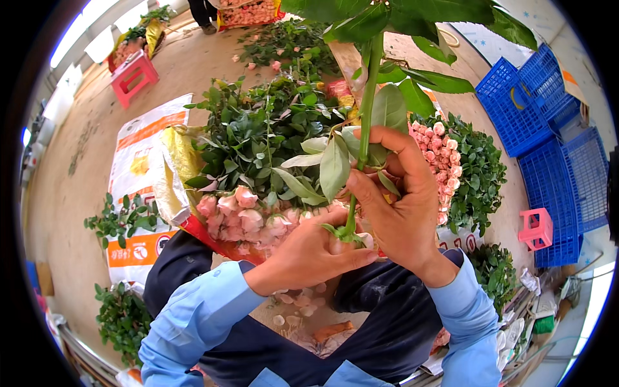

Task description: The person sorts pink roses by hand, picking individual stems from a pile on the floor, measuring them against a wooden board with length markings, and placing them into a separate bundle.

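Observation:
Upside down in front of me hangs a pale pink rose (342, 245), its head low and its thick green stem (368, 101) rising to large leaves at the top of the view. My left hand (309, 251) is closed around the rose head. Higher up, my right hand (404, 198) pinches the stem between thumb and index finger, with leaves about the other fingers. Behind my hands lies a heap of pink roses (251, 217) with leafy stems (261, 130), in a yellow and red wrapper (181, 179). Loose petals (295, 302) lie on the floor between my knees.
More bunched pink roses (442, 169) stand at the right, near blue plastic crates (515, 106) and a small pink stool (536, 229). A larger pink stool (134, 77) and a printed white and orange sack (145, 130) are at the left. A person's legs (203, 12) show at the top.

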`<state>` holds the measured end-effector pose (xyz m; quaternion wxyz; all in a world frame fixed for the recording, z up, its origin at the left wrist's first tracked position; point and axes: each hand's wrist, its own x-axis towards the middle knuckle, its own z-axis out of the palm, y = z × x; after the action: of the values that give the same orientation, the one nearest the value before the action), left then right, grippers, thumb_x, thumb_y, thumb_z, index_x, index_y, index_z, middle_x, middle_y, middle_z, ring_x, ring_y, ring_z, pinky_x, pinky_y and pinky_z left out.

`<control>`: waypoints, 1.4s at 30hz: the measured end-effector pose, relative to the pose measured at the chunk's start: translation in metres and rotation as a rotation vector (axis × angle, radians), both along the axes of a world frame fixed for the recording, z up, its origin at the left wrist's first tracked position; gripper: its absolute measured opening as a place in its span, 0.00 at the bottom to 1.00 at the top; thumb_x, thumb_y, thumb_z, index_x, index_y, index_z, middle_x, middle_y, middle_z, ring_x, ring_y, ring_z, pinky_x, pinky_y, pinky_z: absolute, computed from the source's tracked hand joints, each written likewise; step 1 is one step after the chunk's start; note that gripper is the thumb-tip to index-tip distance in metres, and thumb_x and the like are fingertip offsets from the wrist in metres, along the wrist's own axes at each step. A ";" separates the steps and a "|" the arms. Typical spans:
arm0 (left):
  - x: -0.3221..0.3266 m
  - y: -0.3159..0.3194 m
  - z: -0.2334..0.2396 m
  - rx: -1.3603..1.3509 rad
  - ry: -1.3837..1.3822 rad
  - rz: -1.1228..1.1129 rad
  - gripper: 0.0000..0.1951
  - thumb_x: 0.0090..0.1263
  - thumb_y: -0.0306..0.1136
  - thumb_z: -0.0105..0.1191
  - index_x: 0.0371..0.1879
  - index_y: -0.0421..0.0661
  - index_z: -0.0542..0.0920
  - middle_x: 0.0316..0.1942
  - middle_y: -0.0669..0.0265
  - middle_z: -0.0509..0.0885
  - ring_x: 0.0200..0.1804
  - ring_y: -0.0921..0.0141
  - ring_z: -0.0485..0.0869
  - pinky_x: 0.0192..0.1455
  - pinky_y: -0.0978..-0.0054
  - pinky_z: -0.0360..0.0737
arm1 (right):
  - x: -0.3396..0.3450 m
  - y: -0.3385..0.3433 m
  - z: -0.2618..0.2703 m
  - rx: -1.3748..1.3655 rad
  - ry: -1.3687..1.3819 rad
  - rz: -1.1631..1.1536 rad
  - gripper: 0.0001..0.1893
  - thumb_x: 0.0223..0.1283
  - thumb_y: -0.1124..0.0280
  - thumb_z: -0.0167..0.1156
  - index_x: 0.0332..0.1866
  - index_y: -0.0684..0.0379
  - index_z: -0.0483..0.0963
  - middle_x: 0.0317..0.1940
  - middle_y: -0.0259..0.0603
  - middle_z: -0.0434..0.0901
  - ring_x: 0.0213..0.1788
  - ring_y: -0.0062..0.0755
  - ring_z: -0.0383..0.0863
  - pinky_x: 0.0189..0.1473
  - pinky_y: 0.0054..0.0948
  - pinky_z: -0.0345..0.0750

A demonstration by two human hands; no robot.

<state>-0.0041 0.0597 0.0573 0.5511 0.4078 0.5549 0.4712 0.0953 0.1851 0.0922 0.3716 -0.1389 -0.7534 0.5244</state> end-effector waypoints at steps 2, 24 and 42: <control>0.000 0.000 -0.001 -0.004 0.037 -0.011 0.27 0.68 0.35 0.67 0.62 0.39 0.71 0.19 0.81 0.81 0.21 0.90 0.72 0.20 0.85 0.59 | 0.000 -0.001 -0.001 -0.002 -0.017 -0.001 0.22 0.60 0.85 0.64 0.60 0.62 0.71 0.35 0.39 0.83 0.33 0.18 0.82 0.36 0.22 0.79; 0.003 -0.002 -0.023 0.188 0.001 0.046 0.22 0.66 0.32 0.65 0.57 0.41 0.75 0.42 0.65 0.82 0.43 0.75 0.80 0.46 0.74 0.78 | 0.000 0.000 0.002 -0.181 -0.023 0.083 0.23 0.64 0.84 0.62 0.63 0.61 0.68 0.41 0.39 0.84 0.37 0.20 0.84 0.36 0.20 0.79; 0.006 -0.006 -0.023 0.111 -0.309 0.020 0.20 0.67 0.27 0.62 0.56 0.42 0.74 0.27 0.77 0.78 0.25 0.88 0.72 0.25 0.87 0.66 | -0.001 0.002 0.004 -0.232 0.019 0.125 0.23 0.65 0.85 0.60 0.64 0.61 0.67 0.45 0.40 0.83 0.43 0.21 0.84 0.41 0.22 0.85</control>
<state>0.0021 0.0542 0.0347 0.6017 0.3547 0.4409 0.5637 0.0945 0.1870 0.0966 0.3270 -0.1286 -0.6913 0.6313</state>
